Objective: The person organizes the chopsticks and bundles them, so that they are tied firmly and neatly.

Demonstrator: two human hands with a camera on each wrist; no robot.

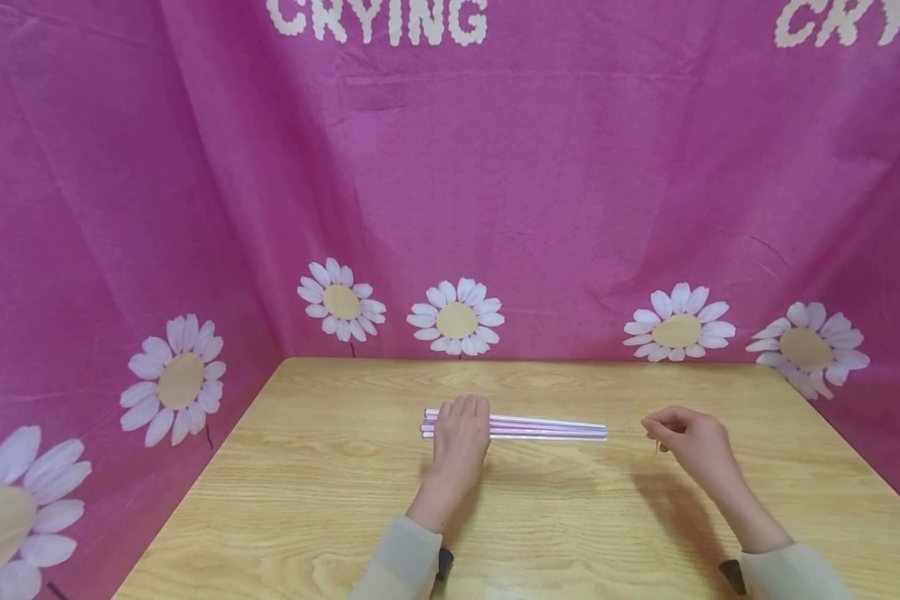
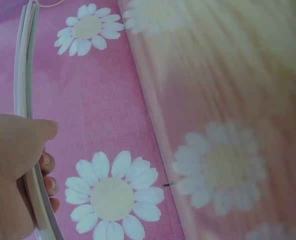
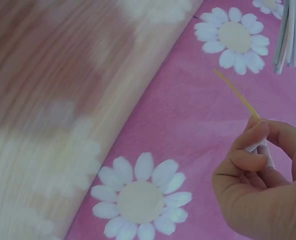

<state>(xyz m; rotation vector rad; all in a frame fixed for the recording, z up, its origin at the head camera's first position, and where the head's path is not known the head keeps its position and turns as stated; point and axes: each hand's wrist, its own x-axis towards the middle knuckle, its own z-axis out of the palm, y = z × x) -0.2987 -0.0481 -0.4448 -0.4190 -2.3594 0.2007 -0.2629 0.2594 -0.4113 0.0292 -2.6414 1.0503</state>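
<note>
My left hand (image 1: 461,437) grips a bundle of white and purple chopsticks (image 1: 547,428) near their left, wider-spread ends, holding them level above the table. In the left wrist view, the thumb and curled fingers wrap round the chopsticks (image 2: 25,75). Off the bundle's right ends, my right hand (image 1: 693,442) pinches a thin yellow rubber band (image 3: 236,94) between thumb and forefinger. The band sticks out from the fingertips towards the chopstick ends, a gap apart from them. Palm and fingers hide part of the bundle.
Both hands are over a light wooden table (image 1: 330,467). A pink cloth (image 1: 540,200) printed with white daisies hangs behind the table's far edge and along its sides.
</note>
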